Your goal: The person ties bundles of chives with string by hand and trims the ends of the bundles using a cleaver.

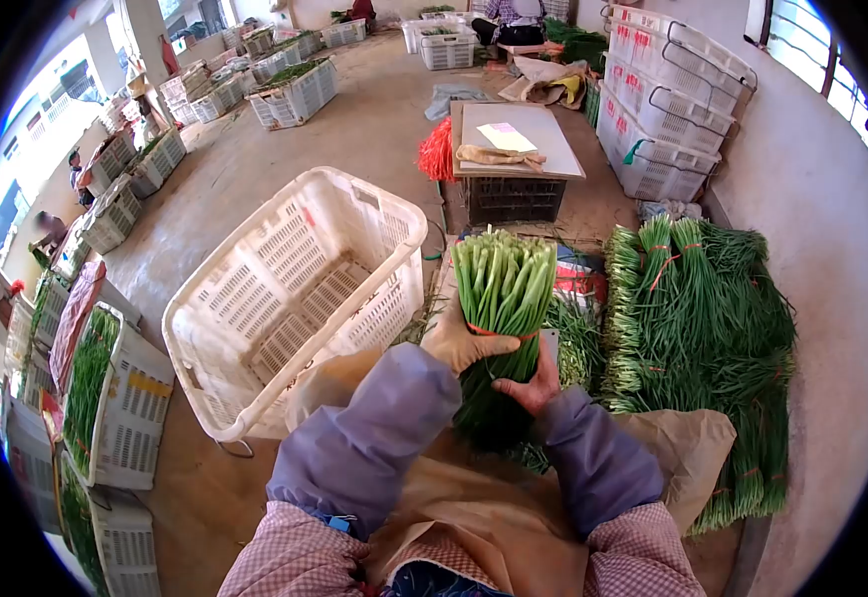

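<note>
Left hand [466,343] wrapped around the green bundle [502,279] near its red band [502,332]; right hand [536,386] grasping it lower down. Bundle is in front of the torso, pale ends away from the body, between white crate [245,307] and stacked bundles [703,328].

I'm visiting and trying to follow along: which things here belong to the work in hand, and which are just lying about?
Likely part of the job:
tied bundle of greens, in left hand and right hand
piled green bundles
open white crate
red strands, possibly spare ties

Likely just lying about:
paper slip
stacked white crates
</note>
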The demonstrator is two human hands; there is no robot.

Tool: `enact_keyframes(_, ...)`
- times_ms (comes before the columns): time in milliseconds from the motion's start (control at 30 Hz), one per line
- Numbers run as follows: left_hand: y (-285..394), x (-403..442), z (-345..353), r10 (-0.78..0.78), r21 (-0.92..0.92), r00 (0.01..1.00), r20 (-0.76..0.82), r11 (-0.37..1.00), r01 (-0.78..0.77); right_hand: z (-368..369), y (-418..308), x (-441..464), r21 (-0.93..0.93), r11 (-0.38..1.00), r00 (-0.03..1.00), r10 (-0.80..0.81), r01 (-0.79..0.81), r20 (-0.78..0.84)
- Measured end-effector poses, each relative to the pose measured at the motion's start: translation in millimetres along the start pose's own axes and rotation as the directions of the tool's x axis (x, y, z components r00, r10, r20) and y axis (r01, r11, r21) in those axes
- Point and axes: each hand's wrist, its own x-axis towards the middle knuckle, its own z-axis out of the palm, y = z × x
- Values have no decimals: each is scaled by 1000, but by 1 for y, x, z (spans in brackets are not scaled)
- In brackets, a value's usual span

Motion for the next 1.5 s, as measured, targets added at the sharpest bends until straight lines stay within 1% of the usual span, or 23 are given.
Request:
enact_keyframes(100, 12, -30, -1, 18, 62, 999, 33, 998, -20, 10, -3, -25, -222, 974, 997, 21, -36, -69)
enact_keyframes(133, 23, -38, 2, 50, 99, 997, 50, 994, -55, 17, -5, -32, -225, 973, 994, 28, -51, -106)
enact_keyframes(200, 46, -63, 15, 111, 215, 993, -48, 972, -98, 31, -18, -39, -212, 976, 991, 22, -50, -134)
enact_keyframes(233, 50, -74, 17, 143, 276, 985, -96, 955, -112, 38, -22, -40, -204, 978, 989, 19, -48, -145)
enact_keyframes(267, 34, -84, 12, 139, 479, 980, -141, 876, -56, 45, -22, -40, -245, 970, 989, -36, -1, -145)
enact_keyframes(367, -1, -100, 31, 200, 35, 938, -283, 980, -198, 65, -24, -39, -393, 914, 981, -155, 98, -116)
enact_keyframes(467, 4, -104, 23, 59, -86, 940, -335, 992, -93, 86, -59, -37, -523, 849, 991, -123, 78, -51)
enact_keyframes(567, 5, -102, 0, 98, -83, 956, -277, 989, -125, 99, -92, -33, -602, 797, 997, -80, 51, -21)
enact_keyframes(600, 27, -101, 0, 82, -152, 965, -250, 981, -122, 90, -78, -40, -699, 709, 994, -112, 91, 16)
enact_keyframes(700, 48, -95, -11, 168, -206, 963, -210, 955, -212, 60, -100, -31, -703, 684, 978, -76, 194, 196)
enact_keyframes(767, 40, -83, -32, 184, -279, 949, -255, 926, -255, 48, -100, -20, -770, 548, 942, -254, 328, 220)
enact_keyframes(833, 52, -76, -45, 295, -292, 913, -282, 880, -375, 34, -76, -19, -555, 830, 971, 93, 47, 220)
enact_keyframes(900, 66, -73, -61, 193, -463, 911, -366, 811, -358, 18, -63, -28, -637, 759, 923, 332, -138, 195)
enact_keyframes(1000, 72, -70, -89, 217, -442, 844, -491, 773, -456, -26, -35, -45, -763, 609, 913, 403, -217, 63)
enact_keyframes(1067, 74, -73, -99, 250, -424, 821, -514, 758, -496, -73, -25, -51, -738, 547, 910, 344, -395, -232)
enact_keyframes(1100, 75, -74, -102, 264, -416, 808, -526, 749, -516, -85, -37, -52, -666, 679, 946, 150, -310, -287)
enact_keyframes(1133, 77, -75, -102, 295, -415, 825, -482, 753, -512, -86, -66, -46, -577, 715, 899, 174, -396, -402)
enact_keyframes(1167, 79, -75, -98, 297, -438, 841, -452, 748, -499, -91, -81, -45, -404, 833, 882, 192, -378, -430)
enact_keyframes(1233, 84, -72, -90, 305, -485, 869, -389, 734, -475, -86, -105, -44, -196, 919, 841, 205, -341, -501)
enact_keyframes(1333, 82, -69, -86, 276, -488, 878, -392, 746, -453, -68, -121, -46, -228, 939, 853, 109, -257, -511)
enact_keyframes(1400, 78, -69, -87, 254, -448, 877, -407, 781, -434, -38, -146, -47, -224, 962, 912, 53, -155, -407)
enact_keyframes(1433, 72, -68, -91, 221, -427, 831, -510, 774, -468, -21, -160, -50, -214, 971, 934, 28, -110, -355)
enact_keyframes(1500, 69, -65, -81, 232, -458, 838, -495, 749, -478, 13, -183, -53, -193, 979, 993, 49, -68, -104)
